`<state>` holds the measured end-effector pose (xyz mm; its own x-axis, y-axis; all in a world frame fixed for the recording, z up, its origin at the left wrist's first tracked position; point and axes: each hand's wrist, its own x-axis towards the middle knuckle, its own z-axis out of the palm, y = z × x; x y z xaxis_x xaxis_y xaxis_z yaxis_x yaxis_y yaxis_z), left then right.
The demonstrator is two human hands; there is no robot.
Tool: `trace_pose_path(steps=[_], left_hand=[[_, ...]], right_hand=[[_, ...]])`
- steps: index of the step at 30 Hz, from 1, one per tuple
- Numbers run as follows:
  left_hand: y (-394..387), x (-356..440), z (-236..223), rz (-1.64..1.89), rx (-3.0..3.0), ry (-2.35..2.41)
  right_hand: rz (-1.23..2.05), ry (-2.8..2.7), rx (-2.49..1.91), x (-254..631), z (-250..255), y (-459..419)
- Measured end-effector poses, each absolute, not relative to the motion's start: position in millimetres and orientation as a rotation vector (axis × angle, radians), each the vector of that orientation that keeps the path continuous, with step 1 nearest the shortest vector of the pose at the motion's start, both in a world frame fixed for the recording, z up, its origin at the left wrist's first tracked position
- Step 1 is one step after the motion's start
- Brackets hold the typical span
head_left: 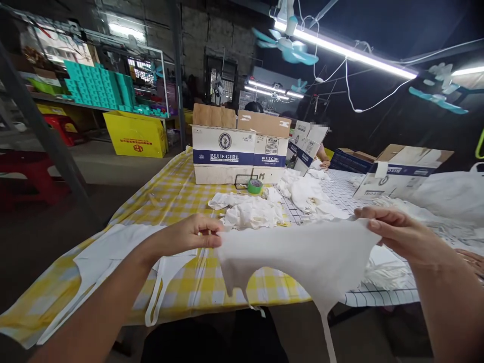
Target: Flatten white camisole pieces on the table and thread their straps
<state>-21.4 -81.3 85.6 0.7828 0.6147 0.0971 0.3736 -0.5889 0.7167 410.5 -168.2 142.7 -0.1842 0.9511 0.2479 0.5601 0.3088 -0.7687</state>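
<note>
Both hands (185, 234) gripping white garment (295, 252) | beyond: crumpled white cloth (253, 212), green tape (255, 189) | BLUE GIRL carton (225, 174) blocking view behind

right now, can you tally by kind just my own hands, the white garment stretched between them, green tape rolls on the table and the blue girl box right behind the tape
Own hands, left hand and right hand: 2
White garment held between them: 1
Green tape roll: 1
Blue Girl box behind it: 1
Total: 5

White garment (295, 252), yellow-and-white checked tablecloth (162, 196)
</note>
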Motion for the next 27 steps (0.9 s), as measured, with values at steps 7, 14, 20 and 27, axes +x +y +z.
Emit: trace_pose_path(steps=[7,14,20,27], left_hand=[[-96.9,39.1,102.1,0.882,2.134,0.842],[-103.1,106.7,98.3,0.638,1.881,0.696],[-95.8,72.1,125.0,0.260,2.147,0.663],[-107.3,3.8,166.7,0.520,1.995,0.469]], right_hand=[[1.028,-1.801,-1.290,353.9,132.5,-159.8],[1.123,-1.816,-1.296,277.5,109.6,-138.1],[1.588,-1.789,-1.017,275.8,90.5,-139.7],[1.857,-2.228,-0.844,289.8,50.5,-139.3]])
